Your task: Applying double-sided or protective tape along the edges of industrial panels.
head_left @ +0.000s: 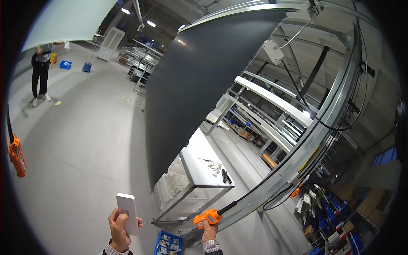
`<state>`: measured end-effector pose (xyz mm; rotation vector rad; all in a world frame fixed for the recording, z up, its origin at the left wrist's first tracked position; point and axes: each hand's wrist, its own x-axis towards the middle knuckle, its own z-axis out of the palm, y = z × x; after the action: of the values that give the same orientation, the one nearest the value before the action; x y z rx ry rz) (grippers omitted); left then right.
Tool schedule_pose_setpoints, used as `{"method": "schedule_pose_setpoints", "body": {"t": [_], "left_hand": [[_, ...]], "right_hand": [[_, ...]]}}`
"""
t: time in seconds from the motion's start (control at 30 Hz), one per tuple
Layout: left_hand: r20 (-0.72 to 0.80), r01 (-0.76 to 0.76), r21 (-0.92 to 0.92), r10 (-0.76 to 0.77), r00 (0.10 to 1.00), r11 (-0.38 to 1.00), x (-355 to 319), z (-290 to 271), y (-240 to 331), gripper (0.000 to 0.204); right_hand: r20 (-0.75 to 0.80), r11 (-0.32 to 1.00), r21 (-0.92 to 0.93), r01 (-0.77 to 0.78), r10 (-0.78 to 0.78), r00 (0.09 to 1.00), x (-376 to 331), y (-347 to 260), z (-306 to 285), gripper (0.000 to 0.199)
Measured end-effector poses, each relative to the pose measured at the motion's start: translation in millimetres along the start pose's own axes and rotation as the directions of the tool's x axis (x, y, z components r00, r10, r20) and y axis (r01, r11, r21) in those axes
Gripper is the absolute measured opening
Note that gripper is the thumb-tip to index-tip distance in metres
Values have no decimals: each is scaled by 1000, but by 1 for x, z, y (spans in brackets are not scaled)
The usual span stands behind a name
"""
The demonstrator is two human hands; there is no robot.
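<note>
A slim white remote control (127,212) stands upright in my left hand (117,231), its fingers wrapped round it and the thumb on its face. My right hand (209,233) grips an orange push-button pendant control (207,219), with the thumb at its buttons; a black cable runs up from it to the right. Beyond both hands a large dark grey screen sheet (208,80) hangs from a rail at the top. Its lower edge is beside a white-topped workbench (204,165).
Another orange pendant (17,157) hangs at far left. A blue bin of small parts (169,243) sits on the floor between my hands. Pliers (226,176) lie on the workbench. A person (40,72) stands far left beneath a pale sheet (68,21). Metal frames fill the right.
</note>
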<state>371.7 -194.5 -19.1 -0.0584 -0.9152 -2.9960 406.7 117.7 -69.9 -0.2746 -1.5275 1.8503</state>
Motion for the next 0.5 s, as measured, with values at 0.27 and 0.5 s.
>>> {"method": "schedule_pose_setpoints", "body": {"t": [0.27, 0.5], "left_hand": [[-26, -9, 77, 11, 1000, 997, -7, 3, -9, 34], [18, 12, 40, -13, 1000, 999, -9, 2, -17, 30]], "right_hand": [[1, 1000, -24, -4, 4, 1000, -1, -1, -8, 56], [-22, 1000, -15, -9, 9, 1000, 1, 2, -23, 60]]}}
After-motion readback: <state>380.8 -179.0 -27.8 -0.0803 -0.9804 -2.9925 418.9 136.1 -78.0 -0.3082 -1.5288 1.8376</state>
